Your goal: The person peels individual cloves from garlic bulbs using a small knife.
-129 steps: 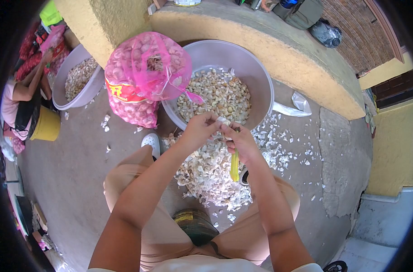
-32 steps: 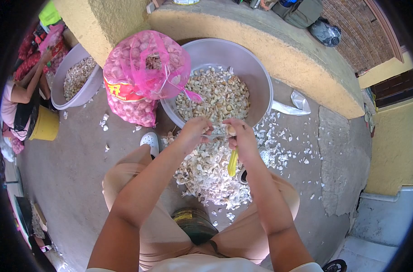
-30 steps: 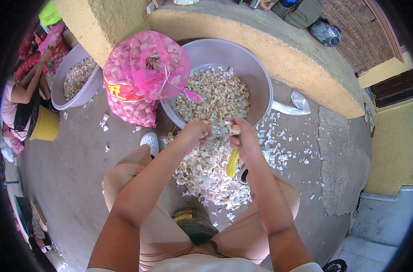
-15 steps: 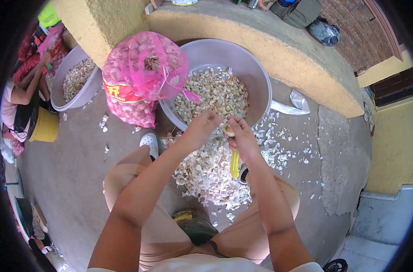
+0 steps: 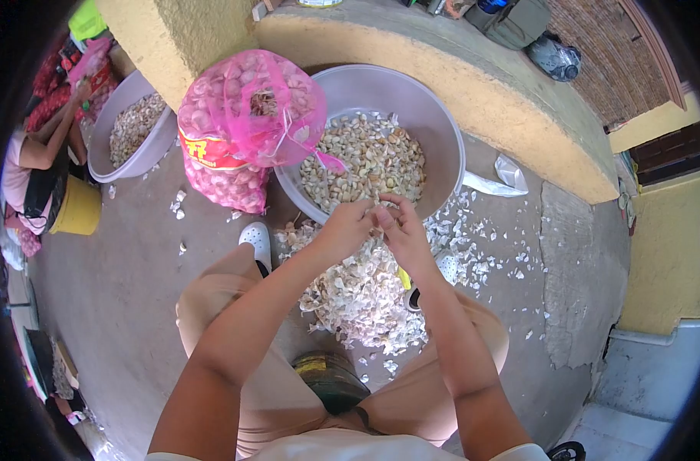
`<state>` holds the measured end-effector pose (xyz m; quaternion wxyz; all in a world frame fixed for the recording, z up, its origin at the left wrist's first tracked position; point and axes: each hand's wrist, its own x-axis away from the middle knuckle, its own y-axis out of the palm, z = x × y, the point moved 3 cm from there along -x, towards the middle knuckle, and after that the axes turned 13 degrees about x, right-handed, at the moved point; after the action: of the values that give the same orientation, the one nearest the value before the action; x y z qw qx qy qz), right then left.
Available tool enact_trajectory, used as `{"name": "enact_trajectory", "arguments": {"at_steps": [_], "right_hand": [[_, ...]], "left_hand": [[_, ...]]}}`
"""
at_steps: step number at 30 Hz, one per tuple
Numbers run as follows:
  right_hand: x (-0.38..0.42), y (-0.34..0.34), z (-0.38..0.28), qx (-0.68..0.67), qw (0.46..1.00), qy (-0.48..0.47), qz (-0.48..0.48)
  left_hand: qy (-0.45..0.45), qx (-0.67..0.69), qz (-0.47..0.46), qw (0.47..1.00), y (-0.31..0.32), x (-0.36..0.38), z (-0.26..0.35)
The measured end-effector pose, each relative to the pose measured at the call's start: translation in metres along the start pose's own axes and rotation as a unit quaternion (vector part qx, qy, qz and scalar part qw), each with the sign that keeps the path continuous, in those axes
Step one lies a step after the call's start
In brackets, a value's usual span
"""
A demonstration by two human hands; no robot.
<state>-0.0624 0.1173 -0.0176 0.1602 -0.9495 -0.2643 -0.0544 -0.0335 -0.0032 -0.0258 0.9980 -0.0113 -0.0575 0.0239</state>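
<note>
My left hand (image 5: pixel 348 224) is closed, its thumb and fingertips pinched together at the near rim of a big pale basin (image 5: pixel 440 111). A small pale garlic clove (image 5: pixel 377 202) seems to be at its fingertips, mostly hidden. Close against it is my right hand (image 5: pixel 403 234), fingers bent and fingertips touching the same spot. From under the right palm sticks a yellow handle (image 5: pixel 404 278); the rest of that tool is hidden. Loose garlic cloves (image 5: pixel 380 157) cover the basin's bottom. Beneath my hands, white garlic skins (image 5: pixel 357 296) lie heaped on the floor.
A pink mesh sack of garlic bulbs (image 5: pixel 227 184) leans by the basin's left side. A curved concrete ledge (image 5: pixel 511 115) runs behind. At left a person (image 5: pixel 39 157) sits on a yellow bucket (image 5: pixel 77 207) by another basin (image 5: pixel 146 157). White plastic (image 5: pixel 503 180) lies at right.
My hands have drawn closer together, and the right hand has turned, hiding more of the yellow handle. The view has shifted slightly. The white shoe beside my right wrist now shows.
</note>
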Motion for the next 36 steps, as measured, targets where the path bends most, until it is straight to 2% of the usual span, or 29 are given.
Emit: {"name": "enact_trajectory", "arguments": {"at_steps": [2, 5, 8, 11, 14, 17, 20, 23, 26, 29, 36], "right_hand": [[0.000, 0.000, -0.003, 0.004, 1.000, 0.012, 0.010], [0.001, -0.003, -0.006, -0.023, 0.997, 0.072, 0.000], [0.004, 0.003, -0.008, -0.039, 0.998, 0.050, 0.015], [0.003, 0.006, 0.003, 0.026, 0.996, -0.063, 0.059], [0.006, 0.009, -0.003, 0.016, 0.994, -0.084, 0.064], [0.015, 0.013, -0.013, -0.069, 0.996, -0.037, 0.043], [0.022, 0.010, -0.029, -0.113, 0.992, -0.028, 0.048], [0.015, 0.011, -0.013, -0.155, 0.986, 0.025, 0.062], [0.010, 0.010, -0.010, -0.282, 0.953, 0.104, 0.042], [0.006, 0.006, -0.003, -0.340, 0.926, 0.159, -0.025], [0.006, -0.003, -0.012, -0.279, 0.939, 0.201, -0.024]], "left_hand": [[0.066, -0.058, 0.024, 0.996, -0.002, -0.001, 0.002], [0.113, -0.120, 0.034, 0.986, -0.003, 0.001, 0.009], [0.110, -0.100, 0.039, 0.988, -0.002, 0.002, 0.010], [0.072, -0.069, 0.022, 0.995, 0.000, 0.003, 0.012], [0.124, -0.035, 0.075, 0.989, 0.002, 0.004, 0.008], [-0.076, 0.098, 0.059, 0.991, 0.001, 0.006, -0.003], [-0.038, 0.117, 0.051, 0.991, 0.006, 0.007, 0.002], [-0.038, 0.195, 0.074, 0.977, 0.009, 0.005, 0.000], [-0.035, 0.221, 0.109, 0.969, 0.004, 0.003, 0.011], [-0.025, 0.216, 0.084, 0.972, 0.001, 0.000, 0.010], [0.033, 0.073, 0.051, 0.995, -0.005, 0.002, 0.014]]}}
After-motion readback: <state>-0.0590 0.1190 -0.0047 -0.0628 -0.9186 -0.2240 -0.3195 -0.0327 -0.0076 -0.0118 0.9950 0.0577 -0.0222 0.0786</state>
